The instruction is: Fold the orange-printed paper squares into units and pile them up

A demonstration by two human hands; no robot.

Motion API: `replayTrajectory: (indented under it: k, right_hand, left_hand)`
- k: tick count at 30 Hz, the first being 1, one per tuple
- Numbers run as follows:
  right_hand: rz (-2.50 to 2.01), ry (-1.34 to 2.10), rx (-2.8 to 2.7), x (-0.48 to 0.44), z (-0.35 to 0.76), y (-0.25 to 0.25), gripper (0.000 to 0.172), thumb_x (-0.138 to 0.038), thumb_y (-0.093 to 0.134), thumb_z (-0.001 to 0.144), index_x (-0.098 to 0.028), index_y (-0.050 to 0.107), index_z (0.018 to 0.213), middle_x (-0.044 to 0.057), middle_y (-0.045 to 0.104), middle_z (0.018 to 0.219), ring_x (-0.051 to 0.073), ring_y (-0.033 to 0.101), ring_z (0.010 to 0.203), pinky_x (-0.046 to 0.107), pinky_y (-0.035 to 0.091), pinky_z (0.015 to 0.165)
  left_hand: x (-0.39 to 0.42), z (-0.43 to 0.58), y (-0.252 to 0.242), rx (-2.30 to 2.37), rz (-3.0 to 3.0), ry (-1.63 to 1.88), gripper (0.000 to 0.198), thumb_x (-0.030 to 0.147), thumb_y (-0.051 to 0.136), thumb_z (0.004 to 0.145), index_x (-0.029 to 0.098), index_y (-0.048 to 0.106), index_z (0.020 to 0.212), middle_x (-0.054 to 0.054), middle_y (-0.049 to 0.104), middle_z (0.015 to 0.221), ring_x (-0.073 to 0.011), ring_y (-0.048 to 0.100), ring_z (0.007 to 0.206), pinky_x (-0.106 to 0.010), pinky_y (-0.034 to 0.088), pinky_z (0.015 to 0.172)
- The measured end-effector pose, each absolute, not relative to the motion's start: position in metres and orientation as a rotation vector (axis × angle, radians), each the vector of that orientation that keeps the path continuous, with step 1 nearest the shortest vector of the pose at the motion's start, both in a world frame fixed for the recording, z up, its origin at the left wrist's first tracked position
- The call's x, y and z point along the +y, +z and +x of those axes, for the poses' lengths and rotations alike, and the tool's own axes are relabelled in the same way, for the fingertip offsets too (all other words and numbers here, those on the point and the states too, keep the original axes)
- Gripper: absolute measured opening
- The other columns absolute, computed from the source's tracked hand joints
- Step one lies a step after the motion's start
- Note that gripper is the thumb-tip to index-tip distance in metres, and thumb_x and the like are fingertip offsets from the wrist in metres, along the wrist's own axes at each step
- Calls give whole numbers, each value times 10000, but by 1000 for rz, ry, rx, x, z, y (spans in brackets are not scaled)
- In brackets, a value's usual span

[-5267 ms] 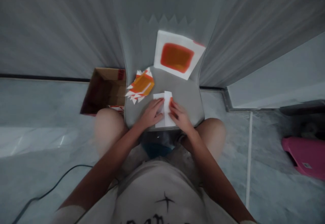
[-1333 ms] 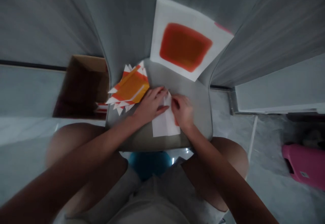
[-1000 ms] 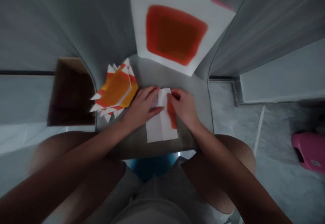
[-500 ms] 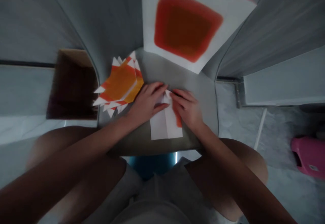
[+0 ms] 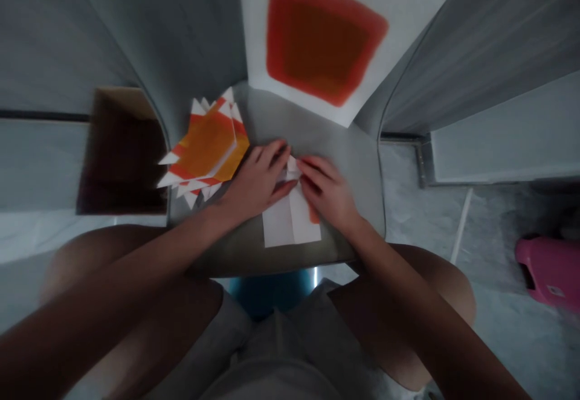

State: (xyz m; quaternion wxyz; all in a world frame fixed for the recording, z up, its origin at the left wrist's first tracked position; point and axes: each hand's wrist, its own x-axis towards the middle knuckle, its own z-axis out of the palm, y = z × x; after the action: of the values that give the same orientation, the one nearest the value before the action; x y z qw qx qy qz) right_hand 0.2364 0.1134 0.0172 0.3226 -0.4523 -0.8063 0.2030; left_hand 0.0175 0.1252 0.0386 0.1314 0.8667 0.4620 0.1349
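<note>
A small white sheet of paper (image 5: 278,225) with an orange patch on its right side lies on the grey chair seat (image 5: 357,164). A crease runs down its middle, and its far end is folded. My left hand (image 5: 256,179) rests on the far left of the sheet, thumb and fingers closed around the folded part. Bent over the right side, my right hand (image 5: 328,191) pinches the folded edge with its fingertips. The fingers hide much of the fold. Left of my left hand sits a stack of folded orange-and-white paper pieces (image 5: 208,146) with pointed corners.
A large white sheet with a red-brown square (image 5: 254,25) leans against the chair back beyond my hands. An open cardboard box (image 5: 122,152) stands on the floor at left. A pink plastic object (image 5: 550,273) lies on the floor at right. My knees flank the seat.
The view has shifted slightly, so everything sits a little further left. My right fingers have closed in nearer to the left ones at the fold and cover more of the orange patch.
</note>
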Motion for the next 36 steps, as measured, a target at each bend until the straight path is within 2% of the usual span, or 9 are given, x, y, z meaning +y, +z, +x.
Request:
replayTrajectory:
  k: [5, 10, 12, 16, 22, 29, 33, 36]
  right_hand:
    - [-1273, 575, -2053, 116, 238, 15, 314, -255, 537, 1045, -274, 754, 1270, 97, 703, 1295, 258, 663, 1217, 493, 565, 1095]
    - [-1257, 523, -2143, 114, 236, 13, 323, -259, 533, 1052, -289, 751, 1288, 76, 719, 1343, 270, 665, 1229, 512, 555, 1098]
    - [-1270, 503, -2174, 113, 236, 15, 328, -246, 532, 1054, -280, 751, 1294, 74, 725, 1350, 273, 669, 1235, 508, 554, 1093]
    - [-1280, 478, -2192, 113, 236, 18, 334, -225, 522, 1053, -269, 760, 1283, 73, 737, 1347, 267, 685, 1223, 494, 550, 1089]
    - [-1233, 447, -2197, 115, 237, 18, 313, -223, 526, 1050, -258, 771, 1241, 72, 745, 1332, 256, 692, 1211, 465, 551, 1087]
    - [-1267, 412, -2193, 115, 236, 18, 268, -269, 554, 1045, -243, 752, 1224, 98, 741, 1300, 276, 686, 1180, 491, 536, 1074]
    - [-1320, 473, -2075, 118, 234, 17, 313, -258, 569, 1020, -233, 711, 1298, 107, 729, 1269, 274, 666, 1188, 480, 533, 1085]
    - [-1428, 575, -1951, 122, 232, 22, 333, -282, 578, 1009, -234, 702, 1315, 94, 754, 1182, 257, 699, 1083, 446, 569, 1017]
  left_hand:
    - [126, 18, 39, 1352, 2519, 375, 641, 441, 488, 1051, 71, 436, 1572, -232, 425, 1616, -395, 460, 1421, -542, 366, 1219]
    - [125, 20, 40, 1370, 2479, 404, 676, 444, 533, 1036, 88, 403, 1596, -226, 450, 1609, -387, 467, 1442, -536, 388, 1210]
    - [123, 21, 42, 1360, 2490, 426, 647, 403, 518, 1047, 115, 391, 1612, -201, 446, 1633, -370, 452, 1474, -534, 386, 1220]
    - [119, 21, 44, 1260, 2567, 425, 525, 308, 438, 1076, 180, 469, 1583, -124, 489, 1640, -317, 396, 1551, -545, 349, 1263]
    - [117, 16, 39, 1184, 2571, 399, 536, 349, 419, 1086, 119, 490, 1565, -132, 479, 1649, -296, 377, 1576, -511, 284, 1326]
    - [115, 15, 38, 1201, 2532, 360, 579, 363, 418, 1085, 120, 409, 1611, -151, 400, 1695, -287, 309, 1610, -507, 251, 1336]
    - [109, 18, 43, 1311, 2476, 407, 656, 359, 503, 1055, 111, 329, 1637, -186, 353, 1708, -307, 338, 1591, -499, 314, 1304]
    - [104, 20, 48, 1391, 2458, 489, 592, 320, 548, 1032, 171, 427, 1592, -170, 463, 1630, -310, 423, 1533, -498, 392, 1254]
